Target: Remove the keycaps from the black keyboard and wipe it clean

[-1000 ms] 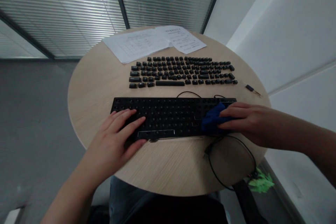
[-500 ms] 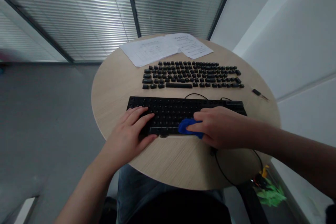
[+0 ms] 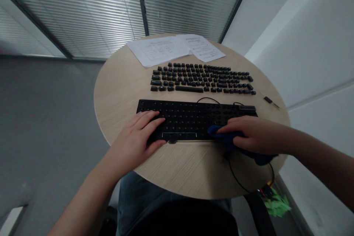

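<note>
A black keyboard (image 3: 188,118) with its keycaps off lies near the front of the round table. My left hand (image 3: 135,132) rests on the keyboard's left end, fingers spread over the top and the thumb along the front edge. A blue cloth (image 3: 228,138) is pressed on the right part of the keyboard by my right hand (image 3: 251,134), with the index finger stretched along it. Part of the cloth hangs over the front edge, beneath the palm. Behind the keyboard, the loose black keycaps (image 3: 199,77) are laid out in rows.
Sheets of paper (image 3: 163,49) lie at the back of the wooden table (image 3: 177,166). A small dark-handled tool (image 3: 271,102) sits at the right. A black cable (image 3: 235,179) runs over the front right edge. Beyond stands a wall with blinds (image 3: 105,11).
My right hand has moved to the right along the keyboard with the blue cloth, and more of the cloth shows. My left hand has stayed on the left end.
</note>
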A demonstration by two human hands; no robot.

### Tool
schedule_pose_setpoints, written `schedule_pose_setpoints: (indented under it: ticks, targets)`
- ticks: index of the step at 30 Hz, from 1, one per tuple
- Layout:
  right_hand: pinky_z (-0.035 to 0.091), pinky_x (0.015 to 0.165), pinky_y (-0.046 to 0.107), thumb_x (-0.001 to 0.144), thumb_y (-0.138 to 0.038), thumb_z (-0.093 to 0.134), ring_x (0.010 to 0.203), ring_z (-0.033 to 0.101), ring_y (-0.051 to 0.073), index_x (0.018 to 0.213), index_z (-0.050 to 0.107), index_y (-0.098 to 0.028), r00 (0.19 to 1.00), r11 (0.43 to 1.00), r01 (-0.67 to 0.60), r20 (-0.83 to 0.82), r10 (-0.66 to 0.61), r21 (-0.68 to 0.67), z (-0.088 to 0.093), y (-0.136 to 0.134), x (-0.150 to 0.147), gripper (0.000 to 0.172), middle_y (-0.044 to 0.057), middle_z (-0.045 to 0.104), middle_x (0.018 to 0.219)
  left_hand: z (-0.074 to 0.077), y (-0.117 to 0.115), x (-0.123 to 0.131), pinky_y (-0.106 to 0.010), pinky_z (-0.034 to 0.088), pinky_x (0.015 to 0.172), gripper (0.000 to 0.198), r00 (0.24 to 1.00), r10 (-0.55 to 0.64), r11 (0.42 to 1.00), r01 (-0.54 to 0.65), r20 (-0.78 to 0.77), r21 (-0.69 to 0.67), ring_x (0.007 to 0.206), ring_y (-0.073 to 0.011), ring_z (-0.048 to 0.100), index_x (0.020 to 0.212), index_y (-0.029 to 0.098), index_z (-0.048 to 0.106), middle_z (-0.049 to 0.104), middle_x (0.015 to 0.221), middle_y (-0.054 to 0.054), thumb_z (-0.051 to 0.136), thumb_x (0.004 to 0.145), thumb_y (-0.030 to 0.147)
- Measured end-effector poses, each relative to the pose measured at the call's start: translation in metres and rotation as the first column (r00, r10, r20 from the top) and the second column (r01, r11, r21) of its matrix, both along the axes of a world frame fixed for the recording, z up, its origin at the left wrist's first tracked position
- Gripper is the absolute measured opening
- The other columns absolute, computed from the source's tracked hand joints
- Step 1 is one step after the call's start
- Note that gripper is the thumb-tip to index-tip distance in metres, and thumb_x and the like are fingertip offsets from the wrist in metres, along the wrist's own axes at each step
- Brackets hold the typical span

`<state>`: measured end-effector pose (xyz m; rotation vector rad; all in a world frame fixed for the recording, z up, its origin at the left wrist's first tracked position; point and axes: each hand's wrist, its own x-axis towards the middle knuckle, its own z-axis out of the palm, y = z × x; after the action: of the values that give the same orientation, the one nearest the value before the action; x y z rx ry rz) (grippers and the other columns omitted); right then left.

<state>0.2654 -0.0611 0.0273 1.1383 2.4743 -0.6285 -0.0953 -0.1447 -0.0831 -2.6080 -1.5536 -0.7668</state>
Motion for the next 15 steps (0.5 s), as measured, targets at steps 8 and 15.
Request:
schedule_pose_setpoints:
  ticks: [8, 15]
  targets:
    - [0.053, 0.076, 0.035, 0.085, -0.016, 0.060, 0.088, 0.072, 0.023, 0.138, 0.071, -0.024, 0.976, 0.930, -0.129, -0.124, 0.181, 0.344, 0.003, -0.026, -0.013, 0.055, 0.007, 0.075, 0.106, 0.010, -0.013, -0.016, -0.059, 0.053, 0.117, 0.053, 0.983, -0.020, 1.000, 0.017, 0.182, 0.014, 0.140, -0.0362, 0.060, 0.147, 0.018, 0.060, 0.059, 0.154, -0.019, 0.068, 0.101, 0.043]
    - [0.050, 0.073, 0.036, 0.082, -0.012, 0.057, 0.087, 0.070, 0.024, 0.138, 0.068, -0.019, 0.897, 0.844, -0.230, -0.231, 0.377, 0.485, -0.001, -0.047, -0.043, 0.058, 0.009, 0.075, 0.104, 0.003, -0.042, -0.041, -0.041, 0.066, 0.096, 0.015, 0.974, 0.054, 0.992, -0.077, 0.218, 0.101, 0.106, -0.0230, 0.075, 0.115, 0.021, 0.076, 0.078, 0.116, -0.009, 0.070, 0.101, 0.024]
